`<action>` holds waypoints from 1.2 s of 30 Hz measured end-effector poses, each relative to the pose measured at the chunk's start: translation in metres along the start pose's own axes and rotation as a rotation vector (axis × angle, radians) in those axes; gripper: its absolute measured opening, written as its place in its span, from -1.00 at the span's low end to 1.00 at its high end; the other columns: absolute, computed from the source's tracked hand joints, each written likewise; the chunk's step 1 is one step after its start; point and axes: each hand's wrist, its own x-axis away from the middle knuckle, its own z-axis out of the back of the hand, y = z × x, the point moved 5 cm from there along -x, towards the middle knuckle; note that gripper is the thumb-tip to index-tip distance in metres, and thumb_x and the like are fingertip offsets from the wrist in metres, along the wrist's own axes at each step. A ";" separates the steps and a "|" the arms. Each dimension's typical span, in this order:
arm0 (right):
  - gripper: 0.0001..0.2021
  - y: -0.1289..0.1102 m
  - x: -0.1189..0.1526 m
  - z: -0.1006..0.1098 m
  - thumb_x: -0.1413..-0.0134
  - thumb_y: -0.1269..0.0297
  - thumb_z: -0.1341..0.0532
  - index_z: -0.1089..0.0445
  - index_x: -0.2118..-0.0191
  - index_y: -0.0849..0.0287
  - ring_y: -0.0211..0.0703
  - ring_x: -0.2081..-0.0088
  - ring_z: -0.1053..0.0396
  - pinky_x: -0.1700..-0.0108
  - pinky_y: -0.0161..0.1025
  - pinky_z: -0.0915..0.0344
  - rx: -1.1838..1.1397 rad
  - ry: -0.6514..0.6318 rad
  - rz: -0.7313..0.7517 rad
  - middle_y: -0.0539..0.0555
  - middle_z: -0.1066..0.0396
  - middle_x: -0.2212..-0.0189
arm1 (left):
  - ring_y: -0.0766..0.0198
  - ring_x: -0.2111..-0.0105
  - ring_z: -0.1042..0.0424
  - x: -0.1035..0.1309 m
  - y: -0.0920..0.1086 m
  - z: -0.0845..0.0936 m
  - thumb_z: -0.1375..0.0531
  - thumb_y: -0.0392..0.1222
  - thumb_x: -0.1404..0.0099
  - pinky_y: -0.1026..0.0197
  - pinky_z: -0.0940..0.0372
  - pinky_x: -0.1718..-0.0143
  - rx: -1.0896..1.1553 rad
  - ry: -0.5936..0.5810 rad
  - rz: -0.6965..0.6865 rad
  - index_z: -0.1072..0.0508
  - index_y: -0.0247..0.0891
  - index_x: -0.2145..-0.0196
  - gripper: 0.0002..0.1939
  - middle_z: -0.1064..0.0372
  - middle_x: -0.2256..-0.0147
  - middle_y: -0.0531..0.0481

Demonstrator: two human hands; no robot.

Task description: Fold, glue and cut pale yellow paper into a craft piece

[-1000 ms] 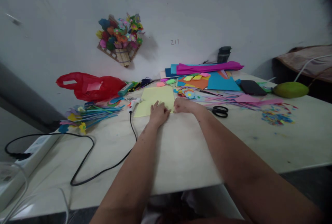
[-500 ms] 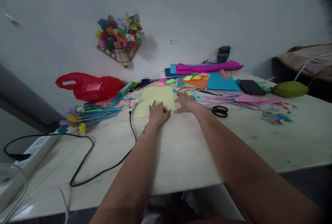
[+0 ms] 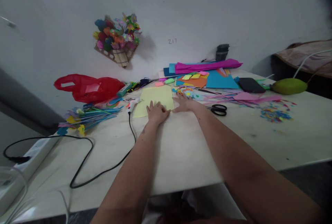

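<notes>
A pale yellow sheet of paper (image 3: 155, 94) lies flat on the table. My left hand (image 3: 157, 113) rests on its lower right part, thumb and index finger pinched at the near right corner while other fingers spread over the sheet. Along the right edge is my right hand (image 3: 183, 103), fingers spread and lying flat, holding nothing. Just left of the sheet a white glue gun (image 3: 133, 105) touches or nearly touches its edge. Black-handled scissors (image 3: 218, 109) lie right of my right wrist, their blades partly hidden by the arm.
Paper flowers on stems (image 3: 85, 117) and a red plastic bag (image 3: 89, 87) are at left. A black cord (image 3: 92, 148) loops to a power strip (image 3: 38, 151). Coloured sheets (image 3: 221, 79), a phone (image 3: 251, 85), a green-yellow fruit (image 3: 289, 86) and paper scraps (image 3: 276, 113) lie at right.
The view has shifted slightly. My hands stay at nearly the same places on the yellow paper, with the left thumb and index finger still at its corner.
</notes>
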 end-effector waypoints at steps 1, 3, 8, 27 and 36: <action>-0.13 -0.001 0.000 -0.001 0.11 -0.10 -0.15 0.23 -0.28 0.01 0.14 -0.25 0.67 -0.16 0.21 0.46 0.000 -0.002 0.002 0.08 0.56 -0.29 | -0.13 -0.23 0.24 0.000 0.000 0.000 -0.09 0.13 -0.11 -0.26 0.29 -0.14 0.001 0.001 -0.001 -0.44 -0.15 0.43 -0.68 -0.12 -0.15 0.03; -0.17 -0.003 -0.001 -0.002 0.09 -0.10 -0.13 0.21 -0.28 0.00 0.14 -0.24 0.68 -0.16 0.21 0.49 0.007 -0.008 -0.008 0.06 0.54 -0.30 | -0.13 -0.23 0.24 0.000 0.000 0.000 -0.09 0.13 -0.11 -0.26 0.30 -0.14 0.005 0.009 -0.007 -0.45 -0.15 0.43 -0.68 -0.12 -0.15 0.02; -0.21 -0.005 0.001 -0.003 0.07 -0.12 -0.10 0.19 -0.27 -0.06 0.14 -0.24 0.70 -0.15 0.23 0.54 0.027 -0.020 -0.031 0.04 0.52 -0.30 | -0.13 -0.23 0.24 0.000 0.000 0.000 -0.07 0.10 -0.14 -0.26 0.33 -0.15 -0.001 0.015 -0.025 -0.45 -0.17 0.41 -0.69 -0.12 -0.15 0.02; -0.19 -0.002 0.000 0.000 0.06 -0.21 -0.02 0.19 -0.28 0.02 0.15 -0.25 0.66 -0.15 0.24 0.52 0.057 0.039 -0.059 0.08 0.48 -0.30 | -0.10 -0.24 0.30 0.003 -0.008 0.010 -0.08 0.05 -0.16 -0.34 0.41 -0.12 -0.034 0.019 -0.015 -0.45 -0.18 0.45 -0.72 -0.07 -0.18 0.01; -0.19 -0.009 -0.003 -0.005 0.08 -0.21 -0.03 0.17 -0.27 -0.03 0.12 -0.24 0.68 -0.16 0.20 0.54 0.055 0.033 -0.071 0.04 0.48 -0.30 | -0.08 -0.24 0.28 0.004 -0.008 0.008 -0.06 0.07 -0.17 -0.31 0.39 -0.13 -0.061 0.021 -0.004 -0.45 -0.17 0.43 -0.70 -0.07 -0.17 0.04</action>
